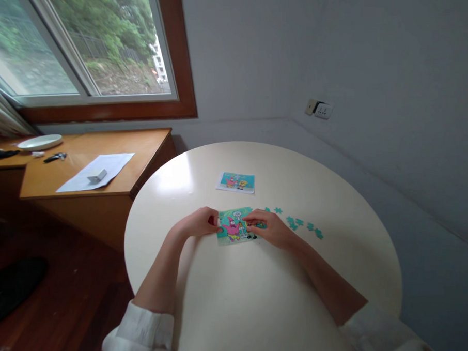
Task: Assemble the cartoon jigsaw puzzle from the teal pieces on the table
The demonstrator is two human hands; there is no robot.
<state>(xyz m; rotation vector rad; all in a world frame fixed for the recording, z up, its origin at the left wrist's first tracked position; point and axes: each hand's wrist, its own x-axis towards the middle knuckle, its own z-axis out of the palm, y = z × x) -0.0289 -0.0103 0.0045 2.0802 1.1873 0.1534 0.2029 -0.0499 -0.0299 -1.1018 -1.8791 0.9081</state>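
A partly assembled cartoon jigsaw puzzle [233, 228], with a pink starfish figure on it, lies on the round table [224, 300]. My left hand [202, 222] holds the puzzle's left edge, its fingers curled and the thumb at the border. Over the puzzle's right part, my right hand [270, 227] has its fingers drawn together in a pinch. Whatever is between those fingertips is too small to make out, and the hand covers that part of the picture. Several loose teal puzzle pieces [291, 222] are scattered just right of my right hand.
Beyond the puzzle lies a small reference picture card [238, 182]. To the left stands a wooden desk [80, 203] bearing a sheet of paper [113, 165], a small white box [96, 175] and a white plate [40, 142]. A wall with a socket [323, 110] borders the right side.
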